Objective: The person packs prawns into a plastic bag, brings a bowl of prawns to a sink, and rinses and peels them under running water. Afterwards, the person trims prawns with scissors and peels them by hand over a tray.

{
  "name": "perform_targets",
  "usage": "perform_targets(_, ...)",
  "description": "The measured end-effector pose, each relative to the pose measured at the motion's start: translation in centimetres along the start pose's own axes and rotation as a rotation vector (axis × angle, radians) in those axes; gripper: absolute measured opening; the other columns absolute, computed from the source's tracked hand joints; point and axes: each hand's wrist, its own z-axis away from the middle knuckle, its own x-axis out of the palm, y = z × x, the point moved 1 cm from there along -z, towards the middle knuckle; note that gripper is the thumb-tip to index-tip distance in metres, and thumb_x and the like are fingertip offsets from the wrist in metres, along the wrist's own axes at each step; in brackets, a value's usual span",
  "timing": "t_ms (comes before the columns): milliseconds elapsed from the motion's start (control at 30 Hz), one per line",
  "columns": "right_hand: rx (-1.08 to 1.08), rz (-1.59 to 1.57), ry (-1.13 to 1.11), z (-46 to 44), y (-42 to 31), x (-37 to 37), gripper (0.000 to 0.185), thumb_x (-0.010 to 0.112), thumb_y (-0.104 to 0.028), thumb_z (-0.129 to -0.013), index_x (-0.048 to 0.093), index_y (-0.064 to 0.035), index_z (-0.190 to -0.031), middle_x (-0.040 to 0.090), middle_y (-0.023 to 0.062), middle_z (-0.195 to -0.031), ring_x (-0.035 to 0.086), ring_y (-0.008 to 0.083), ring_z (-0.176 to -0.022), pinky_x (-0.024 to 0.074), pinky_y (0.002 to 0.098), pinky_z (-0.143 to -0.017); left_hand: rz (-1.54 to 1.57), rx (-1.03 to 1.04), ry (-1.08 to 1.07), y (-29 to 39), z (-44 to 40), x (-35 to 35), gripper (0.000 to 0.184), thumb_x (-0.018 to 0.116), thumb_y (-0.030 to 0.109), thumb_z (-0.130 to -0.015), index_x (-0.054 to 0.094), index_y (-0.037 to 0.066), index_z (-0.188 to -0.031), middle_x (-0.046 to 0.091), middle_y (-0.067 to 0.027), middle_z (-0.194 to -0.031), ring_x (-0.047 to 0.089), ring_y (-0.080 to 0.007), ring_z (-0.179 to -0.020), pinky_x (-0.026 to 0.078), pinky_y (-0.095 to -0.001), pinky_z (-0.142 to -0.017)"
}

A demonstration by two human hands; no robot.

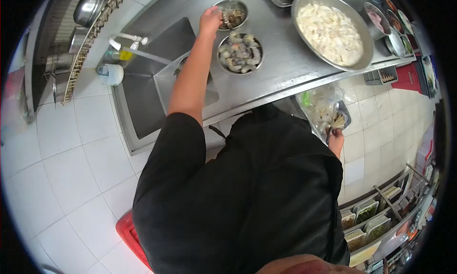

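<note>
My left hand (211,20) reaches to the left rim of a small metal bowl (244,8) with brownish, shell-on shrimp (232,17) in it. Its fingers are curled together at the shrimp; whether they pinch one or grip the rim is unclear. Just in front stands a second metal bowl (219,59), full of grey raw shrimp (240,52). Low on the right, below the counter edge, my right hand (335,138) is closed at a bin (348,114) lined with a clear plastic bag (316,107). Something dark shows at its fingers, beside brownish scraps (339,121).
A steel sink (147,102) with a white faucet (128,38) lies left in the steel counter (281,50). A large metal basin (364,50) of pale pieces stands right. A red stool (127,231) is behind me; a rack with food containers (376,226) stands lower right.
</note>
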Motion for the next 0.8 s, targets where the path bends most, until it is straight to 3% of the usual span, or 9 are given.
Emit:
perform_targets(33, -0.018, -0.093, 0.037, 0.4, -2.6, 1.0, 0.028, 0.071, -0.01, -0.084, 0.061, 0.0069, -0.103, 0.065, 0.008, -0.078, 0.059, 0.0112, -0.073, 0.0463, 0.0253, -0.065, -0.119, 0.019, 0.006, -1.2, -1.1, -2.0, 0.039, 0.057, 0.013, -0.092, 0.049, -0.002, -0.127, 0.064, -0.0086, -0.097, 0.062, -0.0156, -0.082, 0.051, -0.0289, -0.07)
perform_targets(167, -0.187, -0.205, 0.179, 2.7, -14.0, 4.4, 0.029, 0.071, -0.005, -0.085, 0.059, 0.0043, -0.109, 0.064, 0.0026, -0.08, 0.056, 0.0059, -0.074, 0.0453, 0.0212, -0.067, 0.064, -0.085, 0.131, -4.2, -1.8, -9.6, 0.038, 0.058, 0.013, -0.091, 0.05, -0.001, -0.126, 0.066, -0.0121, -0.103, 0.063, -0.0181, -0.082, 0.053, -0.0303, -0.07)
perform_targets(300, -0.525, 0.141, 0.181, 1.7, -19.8, 8.2, 0.038, 0.077, -0.007, -0.078, 0.059, 0.0043, -0.109, 0.062, 0.0059, -0.078, 0.059, 0.0131, -0.07, 0.0474, 0.0256, -0.067, 0.22, -0.183, 0.238, -7.5, -2.2, -15.9, 0.035, 0.057, 0.013, -0.092, 0.051, 0.0, -0.124, 0.066, -0.0124, -0.101, 0.063, -0.0185, -0.08, 0.053, -0.0314, -0.068)
perform_targets(333, -0.519, 0.204, 0.116, 1.1, -20.9, 9.4, 0.043, 0.08, -0.008, -0.074, 0.059, 0.0039, -0.11, 0.061, 0.009, -0.08, 0.06, 0.0175, -0.073, 0.0482, 0.0281, -0.068, 0.272, -0.2, 0.266, -7.7, -2.4, -17.2, 0.033, 0.057, 0.012, -0.092, 0.052, 0.001, -0.122, 0.066, -0.012, -0.1, 0.063, -0.0181, -0.078, 0.053, -0.0312, -0.066)
perform_targets(433, -0.686, 0.287, 0.126, -0.3, -24.6, 13.9, 0.042, 0.078, -0.007, -0.074, 0.06, 0.0028, -0.111, 0.061, 0.0107, -0.086, 0.06, 0.0187, -0.077, 0.0484, 0.0304, -0.072, 0.442, -0.213, 0.352, -9.5, -3.5, -22.1, 0.027, 0.054, 0.013, -0.094, 0.051, 0.003, -0.119, 0.065, -0.0125, -0.097, 0.062, -0.0204, -0.076, 0.053, -0.0347, -0.065)
perform_targets(467, -0.572, 0.271, 0.05, -1.3, -24.6, 15.2, 0.043, 0.075, -0.006, -0.074, 0.059, 0.0019, -0.113, 0.061, 0.0124, -0.091, 0.06, 0.0243, -0.084, 0.0478, 0.035, -0.078, 0.483, -0.216, 0.387, -10.1, -4.2, -24.0, 0.026, 0.053, 0.013, -0.095, 0.05, 0.003, -0.118, 0.065, -0.0128, -0.097, 0.062, -0.0209, -0.076, 0.053, -0.0355, -0.065)
perform_targets(600, -0.791, 0.442, -0.018, -4.7, -24.8, 19.1, 0.05, 0.071, -0.007, -0.072, 0.056, -0.0006, -0.119, 0.059, 0.017, -0.101, 0.056, 0.0365, -0.096, 0.0438, 0.0428, -0.088, 0.59, -0.188, 0.603, -11.2, -4.7, -31.3, 0.021, 0.052, 0.011, -0.095, 0.049, 0.003, -0.114, 0.065, -0.0135, -0.092, 0.063, -0.0224, -0.074, 0.054, -0.0368, -0.064)
perform_targets(700, -0.631, 0.497, 0.026, -5.2, -24.8, 20.4, 0.049, 0.071, -0.011, -0.074, 0.055, -0.0021, -0.12, 0.059, 0.0181, -0.104, 0.056, 0.0371, -0.098, 0.0431, 0.0442, -0.088, 0.593, -0.135, 0.597, -12.2, -4.2, -35.4, 0.023, 0.054, 0.008, -0.092, 0.049, 0.002, -0.114, 0.065, -0.0135, -0.088, 0.064, -0.0223, -0.07, 0.055, -0.0361, -0.062)
perform_targets(800, -0.741, 0.576, 0.069, -5.5, -24.8, 20.5, 0.05, 0.07, -0.015, -0.075, 0.055, -0.0022, -0.121, 0.059, 0.0188, -0.105, 0.055, 0.0384, -0.099, 0.0427, 0.0457, -0.088, 0.496, -0.128, 0.584, -12.2, -3.3, -36.1, 0.027, 0.059, 0.003, -0.085, 0.05, 0.001, -0.111, 0.065, -0.0122, -0.085, 0.063, -0.02, -0.067, 0.055, -0.0336, -0.059)
